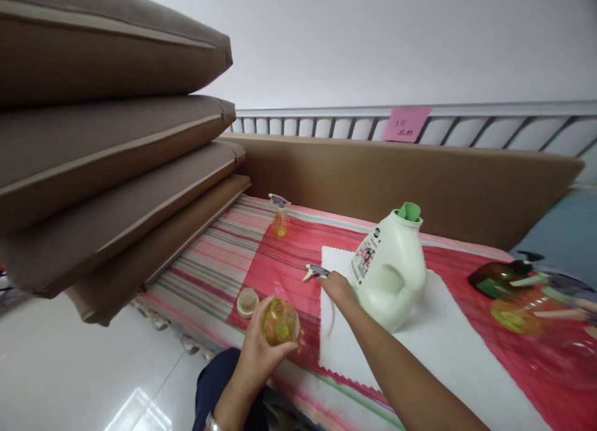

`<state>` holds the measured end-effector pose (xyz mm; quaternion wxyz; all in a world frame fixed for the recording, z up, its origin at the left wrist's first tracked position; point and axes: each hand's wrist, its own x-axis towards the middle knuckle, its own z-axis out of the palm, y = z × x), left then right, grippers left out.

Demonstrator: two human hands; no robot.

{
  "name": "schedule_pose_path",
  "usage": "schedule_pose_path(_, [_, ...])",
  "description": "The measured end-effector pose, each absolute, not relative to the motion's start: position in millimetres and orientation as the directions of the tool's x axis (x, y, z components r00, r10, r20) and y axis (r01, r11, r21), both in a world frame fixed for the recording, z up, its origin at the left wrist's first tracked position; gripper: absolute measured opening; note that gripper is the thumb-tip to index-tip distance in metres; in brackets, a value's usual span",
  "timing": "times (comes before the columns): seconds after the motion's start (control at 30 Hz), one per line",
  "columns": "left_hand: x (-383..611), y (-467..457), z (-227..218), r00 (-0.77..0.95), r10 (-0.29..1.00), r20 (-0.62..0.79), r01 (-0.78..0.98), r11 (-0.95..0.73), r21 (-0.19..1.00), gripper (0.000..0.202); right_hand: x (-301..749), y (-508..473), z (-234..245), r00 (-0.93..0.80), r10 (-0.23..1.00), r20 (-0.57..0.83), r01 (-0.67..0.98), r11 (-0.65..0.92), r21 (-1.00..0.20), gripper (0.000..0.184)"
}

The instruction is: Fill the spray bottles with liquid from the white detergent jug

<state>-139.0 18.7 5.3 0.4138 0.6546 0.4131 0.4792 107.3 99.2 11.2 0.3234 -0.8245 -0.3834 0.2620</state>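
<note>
My left hand [257, 341] is wrapped round a yellow see-through spray bottle body [281, 324], its trigger top off. In my right hand [334, 285] is a grey and white trigger spray head [316, 271], apart from the bottle; a thin dip tube seems to hang below the hand. Beside my left hand lies a pale round cap [247, 302] on the cloth. A big pale green jug [394, 275] with a label and a green piece in its mouth stands just beyond my right forearm, on a white cloth [342, 350].
A yellow spray bottle [280, 221] with its trigger stands at the back. On the right, another person's hand [588, 313] is by a blurred yellow spray bottle [517, 313] and a dark pump bottle [499, 278]. Brown cushions [186, 123] are stacked left; a brown board [321, 170] stands behind.
</note>
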Motion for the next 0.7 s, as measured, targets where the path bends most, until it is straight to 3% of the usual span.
schedule_pose_path(0.13, [-140.1,13.8,9.7,0.224,0.932,0.286,0.132,-0.319,0.938,0.078,103.6,88.8,25.7,0.546,0.829,-0.120,0.450,-0.411,-0.793,0.018])
schedule_pose_path(0.27, [-125.5,6.6,6.8,0.252,0.934,0.253,0.074,-0.279,0.957,0.079,100.4,42.6,60.2,0.548,0.832,0.086,0.399,-0.170,-0.901,0.022])
schedule_pose_path(0.5, [-62.3,-9.6,1.5,0.368,0.894,0.256,0.009,-0.278,0.960,0.080,110.4,-64.2,134.1,0.628,0.636,0.449,0.335,0.300,-0.893,0.031])
schedule_pose_path(0.57, [-43.1,-13.6,-0.4,0.405,0.870,0.282,0.016,-0.315,0.949,0.081,116.0,-84.1,143.0,0.627,0.599,0.499,0.347,0.359,-0.867,0.028])
schedule_pose_path(0.7, [-15.8,-21.3,-12.4,0.476,0.828,0.295,0.056,-0.364,0.930,0.083,125.7,-107.5,140.7,0.580,0.629,0.518,0.403,0.331,-0.853,0.023])
